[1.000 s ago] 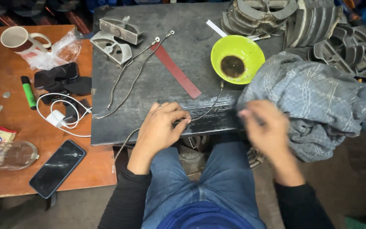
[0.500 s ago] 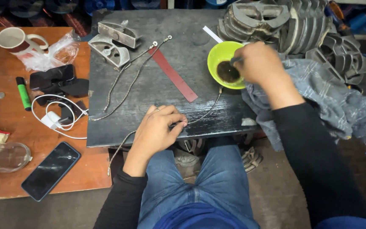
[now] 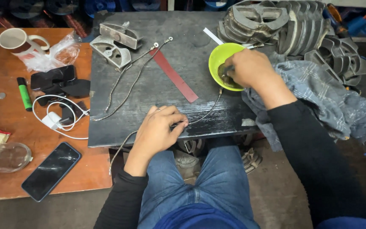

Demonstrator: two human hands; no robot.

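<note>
**One hand on the cable, the other in the green bowl**

Your left hand [image 3: 159, 131] lies palm down at the near edge of the dark surface [image 3: 149, 97], fingers curled together and pressing a thin steel cable [image 3: 206, 113] against the top. From under your fingers the cable runs toward the far right and reaches the green bowl [image 3: 221, 57]; its other end drops off the near edge past your wrist.

Your right hand [image 3: 248, 70] is over the bowl near the far right corner, fingers closed on a small dark tool whose tip sits in the bowl; what kind of tool it is you cannot tell.

A red strip [image 3: 173, 75] lies slantwise mid-surface, with a second cable [image 3: 128, 85] to its left leading toward two grey metal castings [image 3: 114, 42] at the far left corner. A grey checked cloth [image 3: 331, 97] hangs over the right edge.
</note>
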